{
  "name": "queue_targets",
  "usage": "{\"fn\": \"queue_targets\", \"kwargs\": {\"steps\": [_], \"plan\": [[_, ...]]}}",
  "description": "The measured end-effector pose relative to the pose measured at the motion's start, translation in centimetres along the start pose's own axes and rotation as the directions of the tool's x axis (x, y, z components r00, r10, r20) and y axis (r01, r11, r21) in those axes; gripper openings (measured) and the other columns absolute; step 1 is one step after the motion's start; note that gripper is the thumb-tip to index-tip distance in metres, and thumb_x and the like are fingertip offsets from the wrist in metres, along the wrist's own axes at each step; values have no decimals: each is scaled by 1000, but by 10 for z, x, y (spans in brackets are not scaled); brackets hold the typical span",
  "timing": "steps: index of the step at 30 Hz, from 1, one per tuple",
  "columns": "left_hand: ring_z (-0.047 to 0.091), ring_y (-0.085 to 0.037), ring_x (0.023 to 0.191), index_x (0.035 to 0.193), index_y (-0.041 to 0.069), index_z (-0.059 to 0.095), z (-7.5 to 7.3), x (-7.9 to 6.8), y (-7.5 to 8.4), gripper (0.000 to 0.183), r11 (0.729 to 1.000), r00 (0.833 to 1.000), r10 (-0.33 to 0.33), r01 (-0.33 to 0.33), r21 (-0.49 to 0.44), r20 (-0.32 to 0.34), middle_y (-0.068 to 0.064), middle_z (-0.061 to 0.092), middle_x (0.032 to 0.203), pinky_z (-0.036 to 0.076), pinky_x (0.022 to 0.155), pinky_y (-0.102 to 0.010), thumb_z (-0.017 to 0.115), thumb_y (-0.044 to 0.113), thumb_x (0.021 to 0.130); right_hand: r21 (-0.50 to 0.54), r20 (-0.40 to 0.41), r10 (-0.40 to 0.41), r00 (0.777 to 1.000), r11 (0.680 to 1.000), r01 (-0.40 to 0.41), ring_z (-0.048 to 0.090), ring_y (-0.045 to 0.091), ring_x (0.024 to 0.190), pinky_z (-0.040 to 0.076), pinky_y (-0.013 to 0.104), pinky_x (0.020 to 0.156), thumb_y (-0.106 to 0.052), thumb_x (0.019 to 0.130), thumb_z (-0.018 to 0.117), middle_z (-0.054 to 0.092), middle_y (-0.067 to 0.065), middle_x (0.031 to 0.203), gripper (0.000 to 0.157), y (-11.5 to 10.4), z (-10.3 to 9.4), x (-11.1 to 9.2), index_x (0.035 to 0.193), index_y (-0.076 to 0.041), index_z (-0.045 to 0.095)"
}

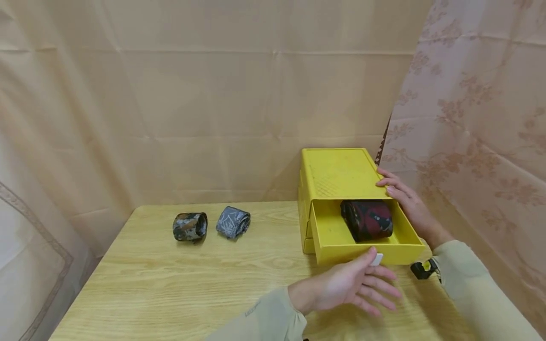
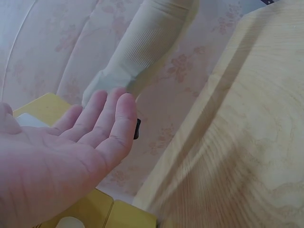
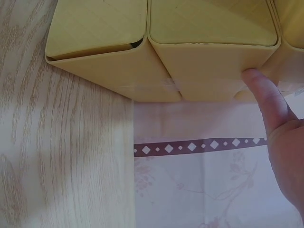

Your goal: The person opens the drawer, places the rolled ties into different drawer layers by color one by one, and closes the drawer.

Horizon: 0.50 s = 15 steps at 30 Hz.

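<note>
Beige creased cloth [image 1: 222,94] hangs behind a light wood-grain table [image 1: 170,284]; pink flower-print cloth [image 1: 482,118] covers the right side. Boxy yellow plastic drawer cabinet [image 1: 341,173] stands at the table's right end, top drawer [image 1: 341,254] sticking out of its front. Inside it: a dark red-and-black patterned fabric roll [image 1: 370,221], lying toward the back, right of centre. Left hand [image 1: 347,286] is just in front of that drawer, fingers extended and spread, gripping nothing; thumb is at the drawer front beside the small white tab [image 1: 377,259], probably touching, but the angle makes contact hard to confirm. Right hand [image 1: 405,199] rests against the cabinet's right side near the top edge, fingers loosely extended, not wrapped round anything; right wrist view shows one digit on the yellow side wall. Well left of the cabinet, near the table's back edge: a brown-grey camouflage fabric roll [image 1: 190,226] and, near it, a grey fabric roll with pale line pattern [image 1: 233,221].
</note>
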<state>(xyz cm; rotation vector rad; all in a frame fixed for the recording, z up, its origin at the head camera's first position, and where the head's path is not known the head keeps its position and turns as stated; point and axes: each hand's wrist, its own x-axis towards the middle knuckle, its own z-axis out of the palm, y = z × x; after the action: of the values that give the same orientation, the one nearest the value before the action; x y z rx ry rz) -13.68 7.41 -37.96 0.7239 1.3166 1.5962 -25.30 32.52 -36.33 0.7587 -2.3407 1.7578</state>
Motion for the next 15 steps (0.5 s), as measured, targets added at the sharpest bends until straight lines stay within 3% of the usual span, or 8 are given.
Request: {"fn": "queue_targets", "kwargs": {"steps": [8,15], "plan": [[63,-22,104,136,9,47,-12,9,0,78,1000,999,13,-13,-13,-40,-9,61,124,52,83,-37,17,68,94,-22,-10,8,1000,1000,-9,14,17,142,20,15,104,-18,105,33,21,6,155,32,0,0,4,122,4,49],[63,-22,104,135,9,47,-11,11,-5,77,999,999,23,-24,-27,-38,-8,61,124,52,83,-38,18,68,94,-41,-12,-8,1000,999,8,14,16,142,18,16,104,-18,105,32,23,6,155,32,0,1,-1,121,3,49]]}}
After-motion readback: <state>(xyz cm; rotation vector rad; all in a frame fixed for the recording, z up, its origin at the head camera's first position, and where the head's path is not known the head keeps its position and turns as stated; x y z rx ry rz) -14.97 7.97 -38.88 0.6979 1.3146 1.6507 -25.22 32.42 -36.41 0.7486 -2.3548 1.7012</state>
